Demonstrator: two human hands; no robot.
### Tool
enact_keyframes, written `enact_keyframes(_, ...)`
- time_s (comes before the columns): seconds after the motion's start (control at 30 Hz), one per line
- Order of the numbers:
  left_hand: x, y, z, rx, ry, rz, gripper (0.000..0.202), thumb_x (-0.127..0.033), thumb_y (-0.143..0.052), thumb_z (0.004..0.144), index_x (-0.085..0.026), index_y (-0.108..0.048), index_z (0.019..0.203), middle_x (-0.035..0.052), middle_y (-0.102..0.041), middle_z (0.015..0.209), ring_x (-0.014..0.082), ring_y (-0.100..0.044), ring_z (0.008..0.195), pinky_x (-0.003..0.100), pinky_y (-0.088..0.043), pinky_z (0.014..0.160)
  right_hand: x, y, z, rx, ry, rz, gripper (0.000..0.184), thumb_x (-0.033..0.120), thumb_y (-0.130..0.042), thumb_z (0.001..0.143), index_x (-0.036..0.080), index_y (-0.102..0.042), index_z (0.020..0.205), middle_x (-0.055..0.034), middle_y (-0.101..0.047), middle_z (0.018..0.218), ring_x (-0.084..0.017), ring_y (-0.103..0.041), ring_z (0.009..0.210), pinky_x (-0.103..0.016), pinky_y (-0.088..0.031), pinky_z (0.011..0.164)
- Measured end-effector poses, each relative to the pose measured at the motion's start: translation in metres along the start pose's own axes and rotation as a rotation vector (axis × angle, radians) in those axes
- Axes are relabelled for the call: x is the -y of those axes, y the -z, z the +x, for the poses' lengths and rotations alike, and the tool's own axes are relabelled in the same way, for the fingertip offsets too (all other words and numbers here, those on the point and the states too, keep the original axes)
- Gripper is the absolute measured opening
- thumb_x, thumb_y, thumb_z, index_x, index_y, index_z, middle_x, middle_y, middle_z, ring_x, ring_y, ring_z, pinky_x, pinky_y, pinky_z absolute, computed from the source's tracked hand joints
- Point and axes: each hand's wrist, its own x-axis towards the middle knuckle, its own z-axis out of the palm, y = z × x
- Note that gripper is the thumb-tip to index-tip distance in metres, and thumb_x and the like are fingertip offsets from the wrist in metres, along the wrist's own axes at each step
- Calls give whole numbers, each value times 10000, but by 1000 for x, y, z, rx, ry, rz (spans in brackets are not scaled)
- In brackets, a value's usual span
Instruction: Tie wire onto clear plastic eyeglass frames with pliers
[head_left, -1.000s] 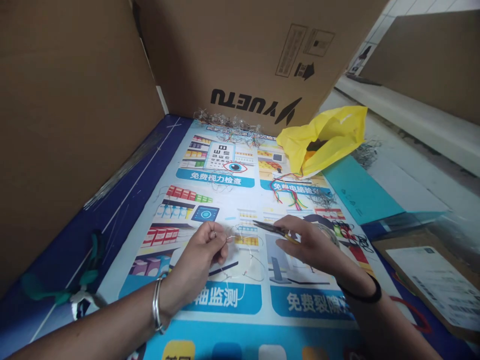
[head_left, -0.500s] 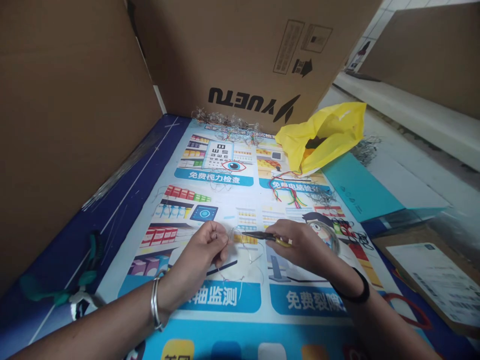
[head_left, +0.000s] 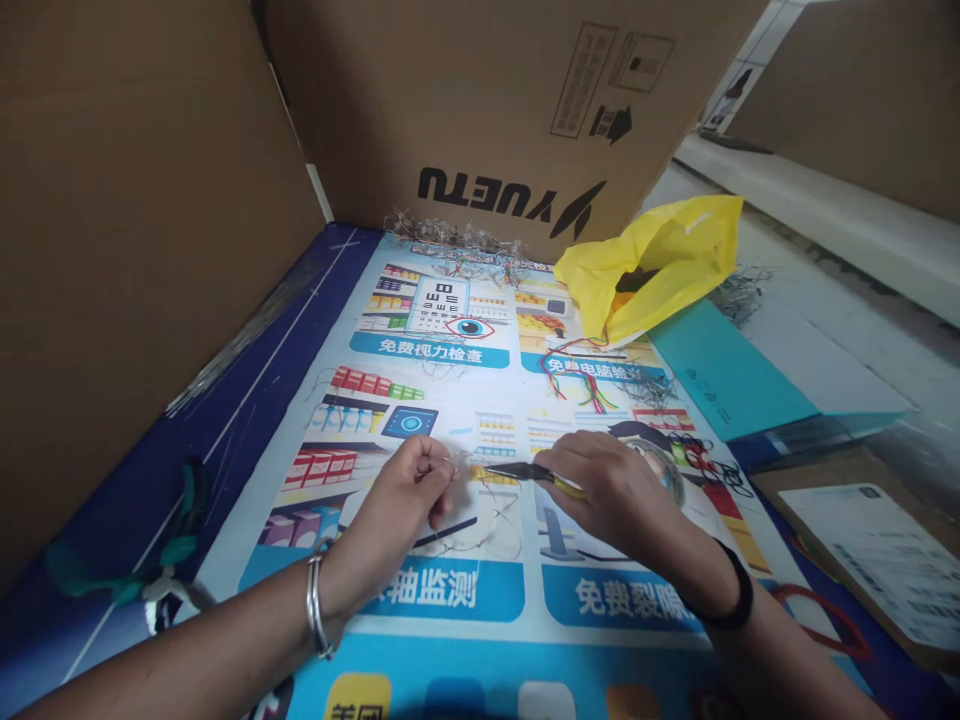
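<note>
My left hand (head_left: pixel 416 487) is closed in a pinch on a thin wire (head_left: pixel 504 512), which loops out loosely to the right over the printed mat (head_left: pixel 480 400). My right hand (head_left: pixel 607 480) is wrapped round a pair of pliers (head_left: pixel 521 470) with yellow handles and dark, narrow jaws. The jaw tips point left, close to the pinched fingers, at the upper part of the wire. Whether the jaws grip the wire is too fine to tell.
Green-handled pliers (head_left: pixel 169 575) lie at left. Cardboard walls (head_left: pixel 480 110) rise behind and left. Tangled wire pieces (head_left: pixel 457 240) lie along the back. At right are a yellow bag (head_left: pixel 675 250), coloured cords (head_left: pixel 589 385), a turquoise folder (head_left: pixel 739 370) and black and red loops (head_left: pixel 705 462).
My right hand has turned slightly, and the pliers remain beside the pinched wire. My left hand keeps its pinch with little movement. The whole view has shifted slightly.
</note>
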Motion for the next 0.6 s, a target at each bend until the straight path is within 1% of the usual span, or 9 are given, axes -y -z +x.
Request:
enact_keyframes(0.17, -2, 0, 0, 5, 4, -10, 109, -287, -514, 840, -203, -453, 805, -56, -480, 534, 89, -412, 469, 213, -331, 476, -3, -1, -1, 4, 36, -36, 182, 206, -468, 840, 206, -639, 900, -73, -631, 789, -190, -523, 753, -312, -338, 676)
enact_keyframes(0.4, -3, 0, 0, 18, 9, -24, 85, -260, -481, 858, -201, -435, 818, -62, -472, 527, 86, -416, 474, 213, -345, 489, -5, -1, -1, 47, 52, -50, 173, 196, -465, 841, 198, -636, 866, -68, -622, 756, -190, -526, 740, -309, -348, 668)
enact_keyframes(0.5, -3, -1, 0, 13, 3, -8, 81, -252, -460, 867, -198, -436, 811, -59, -478, 530, 86, -420, 479, 218, -349, 503, -7, -3, -1, 49, 36, 24, 184, 248, -457, 863, 213, -637, 874, -63, -635, 777, -189, -544, 763, -309, -375, 683)
enact_keyframes(0.6, -3, -2, -1, 11, -4, -3, 82, -247, -469, 859, -196, -436, 804, -56, -481, 525, 91, -429, 486, 226, -357, 517, -10, -5, -1, 23, 8, 136, 163, 286, -495, 850, 226, -637, 904, -54, -648, 821, -185, -565, 781, -303, -399, 684)
